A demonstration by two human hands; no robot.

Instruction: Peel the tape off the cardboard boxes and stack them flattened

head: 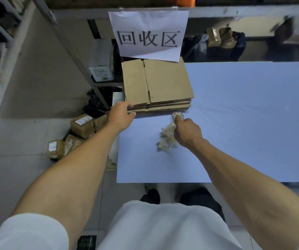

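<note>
Right hand [186, 132] pinches crinkled tape [177, 115]; left hand [121, 114] grips flattened cardboard [157, 83].

A pale blue bench [244, 123] carries a stack of flattened cardboard boxes [160, 83] at its far left corner, with what looks like crumpled tape [167, 137] lying nearer.

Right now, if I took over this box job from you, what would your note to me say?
Left hand: grips the near left corner of the stack of flattened boxes at the table's far left.
Right hand: pinches a crumpled wad of tape just in front of the stack.
More peeled tape scraps lie on the table beside that hand.
Done: several boxes are flat and stacked under the paper sign.
Left: taped parcels wait on the floor to the left; peel, flatten and stack them.
</note>
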